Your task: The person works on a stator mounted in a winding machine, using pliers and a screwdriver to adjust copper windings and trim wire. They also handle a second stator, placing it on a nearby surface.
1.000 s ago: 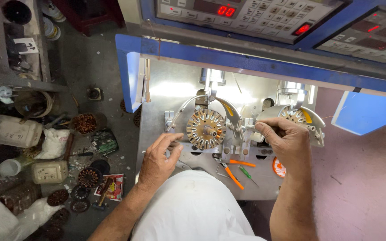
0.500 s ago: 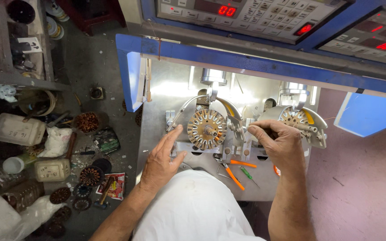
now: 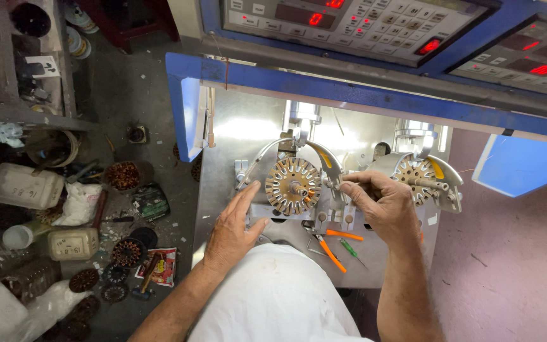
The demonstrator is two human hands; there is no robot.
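head view: left hand (image 3: 234,223) flat, open, just beside wound coil (image 3: 293,186); right hand (image 3: 380,204) pinching thin wire. winding setup step, judged; next needs steady threading.

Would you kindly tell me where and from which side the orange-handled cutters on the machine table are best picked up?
Probably by the orange handles, from the person's near side. The orange-handled cutters lie flat on the metal table, handles spread and bare, just below the right hand. The green screwdriver lies close beside them, so the fingers should come from above.
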